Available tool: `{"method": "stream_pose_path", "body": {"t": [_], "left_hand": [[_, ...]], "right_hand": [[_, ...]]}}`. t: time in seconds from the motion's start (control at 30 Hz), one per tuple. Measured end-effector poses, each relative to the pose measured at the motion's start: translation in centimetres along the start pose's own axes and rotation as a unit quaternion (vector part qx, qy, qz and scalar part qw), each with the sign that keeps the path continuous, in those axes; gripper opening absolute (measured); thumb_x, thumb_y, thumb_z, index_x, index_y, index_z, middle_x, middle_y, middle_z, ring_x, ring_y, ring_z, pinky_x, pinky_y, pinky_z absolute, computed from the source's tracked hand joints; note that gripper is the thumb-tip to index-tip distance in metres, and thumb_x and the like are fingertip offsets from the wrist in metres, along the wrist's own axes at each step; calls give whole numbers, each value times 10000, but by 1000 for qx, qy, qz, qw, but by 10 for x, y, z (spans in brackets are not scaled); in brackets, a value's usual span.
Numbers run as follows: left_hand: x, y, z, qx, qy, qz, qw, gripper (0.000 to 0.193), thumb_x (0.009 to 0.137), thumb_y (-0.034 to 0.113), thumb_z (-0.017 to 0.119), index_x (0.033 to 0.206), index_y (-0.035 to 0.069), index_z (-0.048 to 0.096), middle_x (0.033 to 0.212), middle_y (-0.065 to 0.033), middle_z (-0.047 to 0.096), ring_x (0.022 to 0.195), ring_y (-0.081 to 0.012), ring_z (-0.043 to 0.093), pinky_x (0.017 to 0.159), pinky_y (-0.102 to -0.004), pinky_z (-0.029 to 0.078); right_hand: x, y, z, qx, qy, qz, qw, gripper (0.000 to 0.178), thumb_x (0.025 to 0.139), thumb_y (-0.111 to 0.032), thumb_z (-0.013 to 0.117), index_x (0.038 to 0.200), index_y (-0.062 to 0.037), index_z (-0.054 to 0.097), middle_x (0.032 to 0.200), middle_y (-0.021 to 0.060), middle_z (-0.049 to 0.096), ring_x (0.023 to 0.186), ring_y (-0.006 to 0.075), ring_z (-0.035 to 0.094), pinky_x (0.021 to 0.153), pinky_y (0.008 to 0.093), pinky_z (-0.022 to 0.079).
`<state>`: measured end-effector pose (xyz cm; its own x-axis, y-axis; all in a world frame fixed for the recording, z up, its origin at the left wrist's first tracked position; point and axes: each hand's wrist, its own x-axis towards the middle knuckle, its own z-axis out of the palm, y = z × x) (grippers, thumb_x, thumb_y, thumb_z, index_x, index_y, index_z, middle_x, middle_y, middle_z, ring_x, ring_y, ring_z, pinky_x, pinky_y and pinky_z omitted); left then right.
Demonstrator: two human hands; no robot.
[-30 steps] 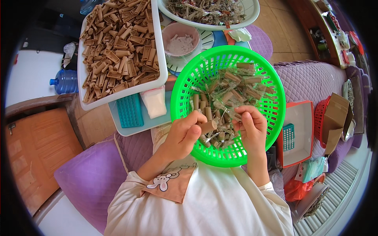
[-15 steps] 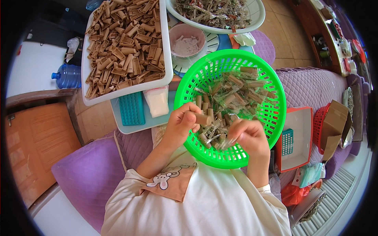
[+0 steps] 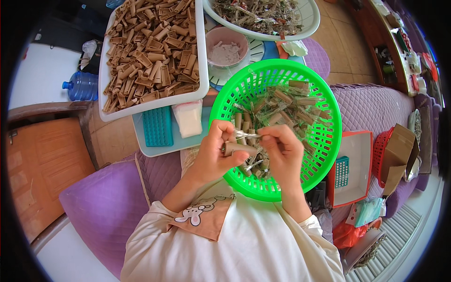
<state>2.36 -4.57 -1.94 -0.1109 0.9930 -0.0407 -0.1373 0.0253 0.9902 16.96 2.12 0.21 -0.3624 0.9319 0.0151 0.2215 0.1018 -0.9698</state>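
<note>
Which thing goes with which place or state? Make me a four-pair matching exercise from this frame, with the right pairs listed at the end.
Things
1. Round green plastic basket
2. Brown cylindrical tube
3. Pink round bowl
4. Large translucent blue plastic bottle

Places or states
A. Left of the white rectangular plastic tray heaped with unwrapped brown pieces
B. Contains pale, crumbly lumps
C. Contains clear-wrapped brown pieces
D. In the grip of the left hand

Right pairs
1-C
2-D
3-B
4-A
</note>
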Motion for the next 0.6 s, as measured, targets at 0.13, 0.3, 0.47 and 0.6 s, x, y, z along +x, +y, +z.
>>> {"method": "stream_pose_path", "body": {"t": [0.13,0.3,0.47,0.6], "left_hand": [[-2,0,-1,-87,35,11,996,547,719,249,715,1030,56,309,809,-50,480,642,-65,495,523,-181,401],[-1,3,0,-93,49,-2,994,542,712,234,723,1028,63,317,792,-52,500,659,-69,527,531,-185,423],[-1,3,-1,-31,26,-86,996,643,638,288,777,1060,61,348,829,-28,484,693,-50,470,542,-167,368],[3,-12,-25,7,-4,34,999,744,628,398,754,1173,61,375,730,-10,486,679,-81,478,641,-241,434]], "right_hand": [[-4,-1,3,48,-102,36,993,164,743,42,540,879,-11,615,723,76,577,588,129,538,524,228,411],[-8,6,0,119,-166,102,974,204,773,3,545,969,16,599,756,84,598,642,96,547,544,227,430],[-11,7,0,207,-182,170,946,276,810,-70,587,1057,47,547,870,77,612,758,84,562,643,201,461],[-7,22,-7,261,-93,173,945,283,801,-28,577,1073,38,543,898,65,614,772,88,572,672,209,467]]}}
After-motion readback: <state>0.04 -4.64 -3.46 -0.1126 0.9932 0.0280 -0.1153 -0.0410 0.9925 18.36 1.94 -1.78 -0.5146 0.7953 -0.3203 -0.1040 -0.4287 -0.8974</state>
